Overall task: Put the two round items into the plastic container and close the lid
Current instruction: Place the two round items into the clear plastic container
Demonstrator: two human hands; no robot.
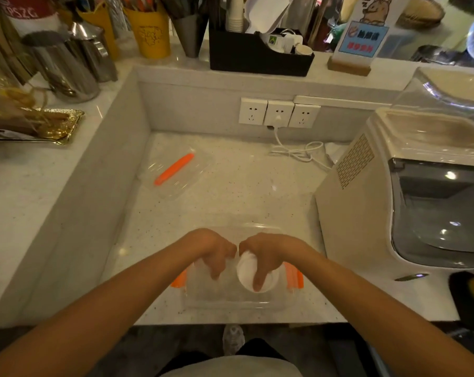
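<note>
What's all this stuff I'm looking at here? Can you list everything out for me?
Plastic container: one, clear with orange side clips, near counter edge, under the hands.
Round item: one visible, white, inside the container; a second cannot be made out.
Lid: one, clear with an orange strip, lying farther back on the left.
Wall sockets: three, white, on the back wall; white cable plugged into the middle one.
Machine: one, cream with a dark window, on the right.
Black organiser: one, on the upper ledge.
Yellow cups: two, holding utensils, upper ledge.
Steel jugs: several, upper left.
Gold tray: one, left ledge.
Left hand: in the container.
Right hand: fingers on the round item.
</note>
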